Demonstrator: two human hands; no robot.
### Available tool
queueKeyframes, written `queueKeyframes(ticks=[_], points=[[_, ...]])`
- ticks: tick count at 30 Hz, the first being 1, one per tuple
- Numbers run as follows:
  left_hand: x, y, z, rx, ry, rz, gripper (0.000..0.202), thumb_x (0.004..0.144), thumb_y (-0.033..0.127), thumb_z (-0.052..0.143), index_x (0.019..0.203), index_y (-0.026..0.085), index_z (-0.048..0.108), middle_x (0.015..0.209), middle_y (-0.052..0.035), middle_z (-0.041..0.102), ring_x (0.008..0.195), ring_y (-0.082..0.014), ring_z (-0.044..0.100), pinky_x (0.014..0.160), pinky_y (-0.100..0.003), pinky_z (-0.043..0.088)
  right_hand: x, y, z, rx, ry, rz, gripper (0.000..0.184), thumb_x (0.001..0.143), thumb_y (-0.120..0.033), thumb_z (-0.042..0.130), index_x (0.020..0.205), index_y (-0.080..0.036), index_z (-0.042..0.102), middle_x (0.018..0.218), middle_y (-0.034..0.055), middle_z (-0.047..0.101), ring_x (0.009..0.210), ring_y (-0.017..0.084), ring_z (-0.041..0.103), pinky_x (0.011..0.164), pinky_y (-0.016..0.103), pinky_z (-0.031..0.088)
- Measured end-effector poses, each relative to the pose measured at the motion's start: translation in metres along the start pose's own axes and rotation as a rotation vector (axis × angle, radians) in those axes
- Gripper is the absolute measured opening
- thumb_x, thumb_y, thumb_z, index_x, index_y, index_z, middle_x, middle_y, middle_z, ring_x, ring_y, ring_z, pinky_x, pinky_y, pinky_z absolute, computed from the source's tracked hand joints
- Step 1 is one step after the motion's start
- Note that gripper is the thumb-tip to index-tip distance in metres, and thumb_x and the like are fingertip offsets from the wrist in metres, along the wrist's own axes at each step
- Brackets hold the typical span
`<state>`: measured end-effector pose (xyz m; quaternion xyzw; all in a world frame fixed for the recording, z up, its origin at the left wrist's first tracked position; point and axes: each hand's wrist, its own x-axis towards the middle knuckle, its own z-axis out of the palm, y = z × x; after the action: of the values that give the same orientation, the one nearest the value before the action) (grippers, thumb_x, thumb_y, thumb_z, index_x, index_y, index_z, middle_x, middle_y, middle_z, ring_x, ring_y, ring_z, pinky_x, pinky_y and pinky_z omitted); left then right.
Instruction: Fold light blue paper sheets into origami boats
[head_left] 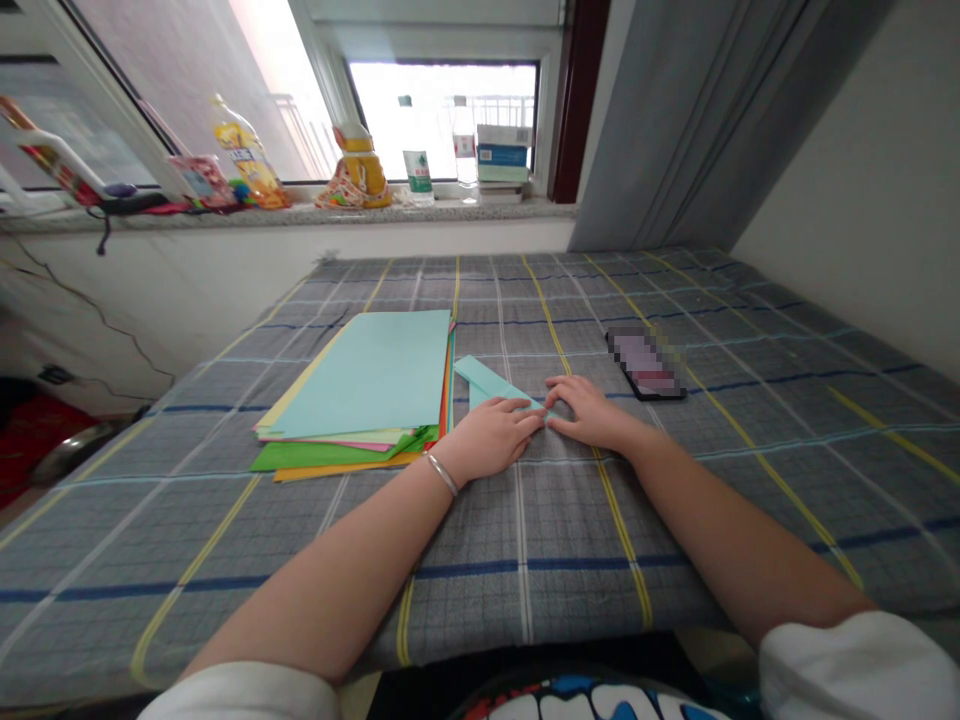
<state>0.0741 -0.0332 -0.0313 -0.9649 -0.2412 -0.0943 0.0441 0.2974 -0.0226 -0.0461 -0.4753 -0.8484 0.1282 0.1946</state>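
So, head cam view: left hand's (pixel 495 438) grip is spread flat, fingers close together, on a folded light-blue paper (pixel 486 378). Right hand (pixel 589 412) has a narrow thumb-to-finger gap at the paper's pointy end; can't tell if it's actually pinching. Paper's around mid-desk (pixel 465 615), well in from the near edge, right beside a coloured paper stack (pixel 367 375) toward the left edge. Containers: beyond the far edge, a big bottle (pixel 247 155) with yellow-orange contents on the windowsill (pixel 442 212).
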Motion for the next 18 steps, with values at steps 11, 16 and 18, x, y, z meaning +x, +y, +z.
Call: queueKeyframes(ticks=[11, 16, 18], points=[[0.0013, 0.0030, -0.0052, -0.010, -0.002, 0.017, 0.033, 0.093, 0.022, 0.043, 0.124, 0.021, 0.054, 0.122, -0.0090, 0.059, 0.113, -0.0233, 0.052, 0.097, -0.040, 0.041, 0.0032, -0.0061, 0.0060, -0.089, -0.093, 0.179, 0.022, 0.083, -0.030, 0.056, 0.102, -0.020, 0.056, 0.150, 0.0145, 0.031, 0.143, 0.029, 0.016, 0.113, 0.059, 0.007], [0.0007, 0.0015, -0.0042, -0.009, -0.009, 0.010, 0.037, 0.093, 0.022, 0.042, 0.129, 0.022, 0.051, 0.124, -0.0065, 0.058, 0.115, -0.0233, 0.050, 0.099, -0.038, 0.040, 0.0051, -0.0071, 0.0033, -0.071, -0.133, 0.226, 0.025, 0.085, -0.029, 0.053, 0.107, -0.019, 0.055, 0.152, 0.0155, 0.027, 0.144, 0.029, 0.013, 0.113, 0.056, 0.003], [0.0008, 0.0012, -0.0042, -0.013, -0.009, 0.004, 0.037, 0.093, 0.022, 0.043, 0.128, 0.022, 0.052, 0.123, -0.0064, 0.058, 0.115, -0.0230, 0.050, 0.099, -0.038, 0.040, 0.0060, -0.0067, 0.0034, -0.050, -0.144, 0.253, 0.029, 0.083, -0.029, 0.055, 0.110, -0.019, 0.054, 0.152, 0.0161, 0.025, 0.144, 0.028, 0.013, 0.114, 0.055, 0.003]])
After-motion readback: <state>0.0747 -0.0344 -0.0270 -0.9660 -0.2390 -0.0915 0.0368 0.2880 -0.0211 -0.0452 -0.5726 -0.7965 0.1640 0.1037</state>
